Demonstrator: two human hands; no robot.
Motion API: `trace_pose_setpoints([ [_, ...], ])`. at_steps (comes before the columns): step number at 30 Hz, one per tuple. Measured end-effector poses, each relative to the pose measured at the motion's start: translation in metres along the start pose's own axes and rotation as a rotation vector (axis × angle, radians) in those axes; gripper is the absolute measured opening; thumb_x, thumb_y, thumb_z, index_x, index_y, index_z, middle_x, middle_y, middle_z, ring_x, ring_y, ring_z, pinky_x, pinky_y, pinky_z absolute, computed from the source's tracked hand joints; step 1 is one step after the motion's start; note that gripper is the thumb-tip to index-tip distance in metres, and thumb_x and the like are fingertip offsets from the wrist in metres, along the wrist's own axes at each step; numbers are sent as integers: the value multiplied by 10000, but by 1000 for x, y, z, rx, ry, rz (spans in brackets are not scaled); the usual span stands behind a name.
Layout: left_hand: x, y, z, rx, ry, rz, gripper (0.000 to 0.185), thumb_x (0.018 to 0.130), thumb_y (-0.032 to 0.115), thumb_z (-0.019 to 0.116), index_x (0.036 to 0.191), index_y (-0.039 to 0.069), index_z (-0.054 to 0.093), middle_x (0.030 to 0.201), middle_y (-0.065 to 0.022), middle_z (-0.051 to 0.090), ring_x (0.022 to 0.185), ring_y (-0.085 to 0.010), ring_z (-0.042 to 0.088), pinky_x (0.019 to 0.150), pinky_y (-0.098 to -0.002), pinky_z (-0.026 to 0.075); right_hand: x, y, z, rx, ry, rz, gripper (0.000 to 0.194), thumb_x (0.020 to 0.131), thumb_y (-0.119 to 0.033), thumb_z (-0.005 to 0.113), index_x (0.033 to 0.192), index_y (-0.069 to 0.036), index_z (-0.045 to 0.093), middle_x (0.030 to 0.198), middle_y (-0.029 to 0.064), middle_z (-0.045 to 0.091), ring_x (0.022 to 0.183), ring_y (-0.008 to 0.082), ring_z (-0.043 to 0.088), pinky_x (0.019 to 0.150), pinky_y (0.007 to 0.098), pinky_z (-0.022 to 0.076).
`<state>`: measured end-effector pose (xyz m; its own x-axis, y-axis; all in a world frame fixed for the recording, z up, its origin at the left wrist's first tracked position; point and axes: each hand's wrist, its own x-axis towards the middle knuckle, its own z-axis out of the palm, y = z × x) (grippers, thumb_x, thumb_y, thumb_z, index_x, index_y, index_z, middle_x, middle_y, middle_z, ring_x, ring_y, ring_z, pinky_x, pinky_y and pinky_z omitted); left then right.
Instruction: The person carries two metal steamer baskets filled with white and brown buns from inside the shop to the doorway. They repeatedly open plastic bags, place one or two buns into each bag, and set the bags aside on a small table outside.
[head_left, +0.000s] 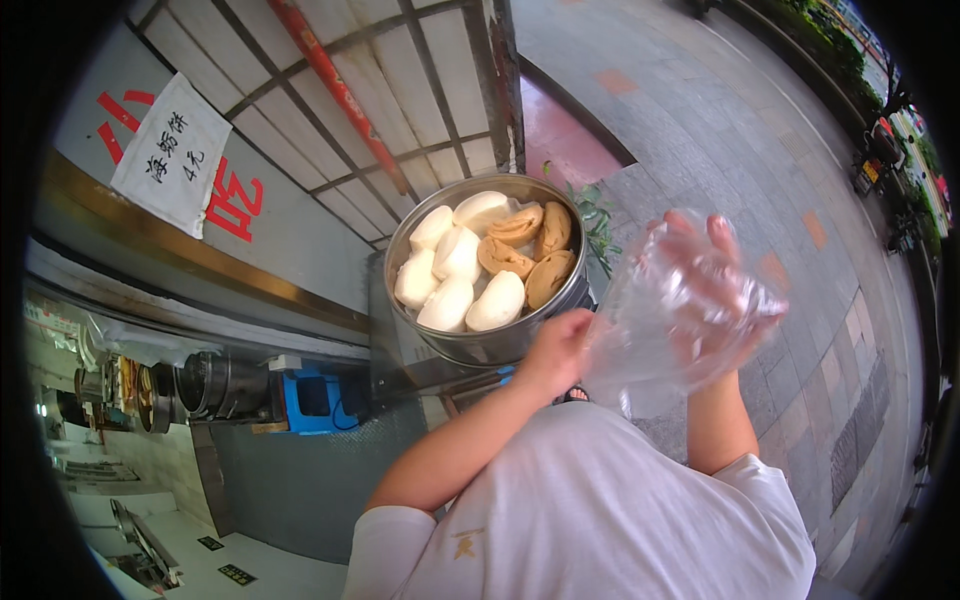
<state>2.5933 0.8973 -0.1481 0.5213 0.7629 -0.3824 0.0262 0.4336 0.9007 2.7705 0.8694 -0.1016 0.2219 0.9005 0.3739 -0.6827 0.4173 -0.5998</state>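
Observation:
A clear plastic bag (637, 345) is stretched between my two hands. My left hand (556, 351) pinches its edge at the near side of the steamer. Inside the bag, seen through the film, my right hand (705, 289) is raised with its fingers apart. To the left of the bag stands a round metal steamer (480, 346) without a lid. Several smooth white buns (457, 253) fill its left and front part. Several brown folded buns (551, 229) lie along its right side.
A tiled wall (330, 97) with a red pole (337, 90) rises behind the steamer. A leafy plant (594, 217) grows beside it. Left are a blue plastic stool (319, 401) and dark stacked pots (225, 384). Grey paving (810, 247) stretches right, with parked scooters (881, 154) beyond.

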Motion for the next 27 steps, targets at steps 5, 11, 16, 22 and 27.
trace_pose_setpoints([
  [5,15,28,-68,1225,600,445,450,840,354,690,1189,85,597,997,-147,658,938,-326,635,821,-412,502,-5,-17,-20,207,236,165,898,813,-712,553,1427,-81,378,1325,224,465,1228,397,448,1039,541,394],
  [11,43,37,-97,1495,-26,-115,965,733,481,727,1499,137,252,1172,-183,633,1096,-359,600,950,-433,463,-22,-18,-47,435,394,294,738,854,-637,572,1303,-59,480,1269,224,508,1167,391,488,973,518,450],
  [16,50,33,-85,1597,-76,-237,952,745,419,713,1513,148,220,1168,-187,639,1063,-348,618,931,-419,473,-36,-11,-56,402,509,402,763,842,-680,545,1287,-62,496,1228,220,543,1095,399,557,927,502,483],
  [22,25,42,-118,1213,92,29,902,728,276,703,1503,126,266,1313,-219,548,1123,-355,584,959,-379,461,-47,-3,-58,399,472,510,778,853,-696,507,1338,-90,466,1245,208,558,1126,387,564,962,493,466],
  [27,-25,75,-115,343,211,326,881,761,92,665,1505,15,200,1379,-185,476,1228,-258,515,1037,-373,414,-41,15,-41,332,341,665,788,890,-721,389,1390,-113,408,1332,197,515,1211,353,524,1023,491,405],
])
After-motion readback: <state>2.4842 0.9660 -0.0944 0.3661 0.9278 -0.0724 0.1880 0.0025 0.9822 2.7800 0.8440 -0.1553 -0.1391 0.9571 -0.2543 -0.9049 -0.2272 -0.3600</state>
